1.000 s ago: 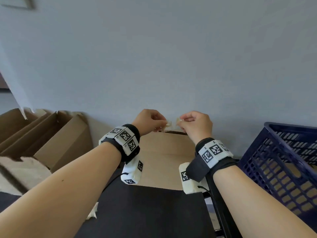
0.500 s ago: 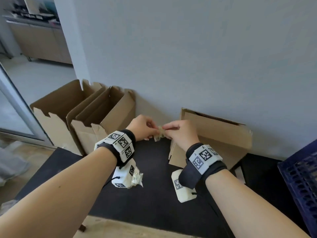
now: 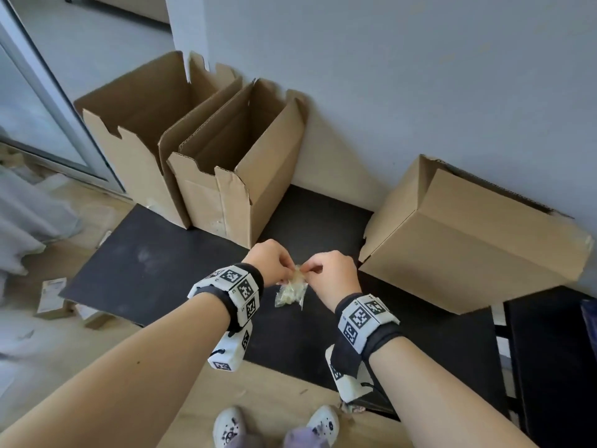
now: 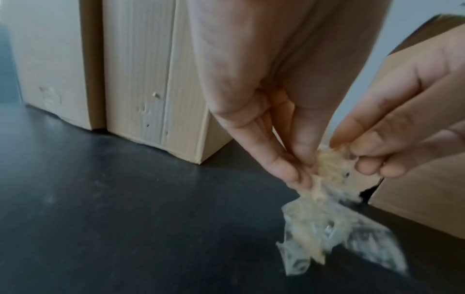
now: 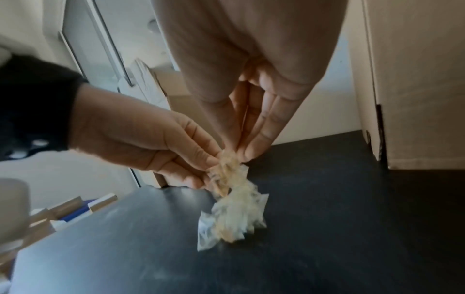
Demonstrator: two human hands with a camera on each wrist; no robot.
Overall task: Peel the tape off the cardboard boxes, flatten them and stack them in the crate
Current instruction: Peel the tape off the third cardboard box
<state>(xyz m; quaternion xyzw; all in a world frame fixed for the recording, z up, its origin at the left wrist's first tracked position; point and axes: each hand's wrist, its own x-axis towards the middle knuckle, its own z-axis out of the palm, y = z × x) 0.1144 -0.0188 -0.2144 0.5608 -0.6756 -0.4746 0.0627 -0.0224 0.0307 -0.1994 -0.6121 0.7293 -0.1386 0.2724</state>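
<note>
Both hands meet above the matte black mat [image 3: 155,273]. The left hand [image 3: 269,265] and right hand [image 3: 332,276] each pinch the top of a crumpled wad of clear tape [image 3: 290,291] flecked with tan cardboard fibre; its wrinkled lower end hangs free. Two open corrugated boxes [image 3: 226,176] stand upright by the wall; a third box [image 3: 468,247] lies on its side at right.
</note>
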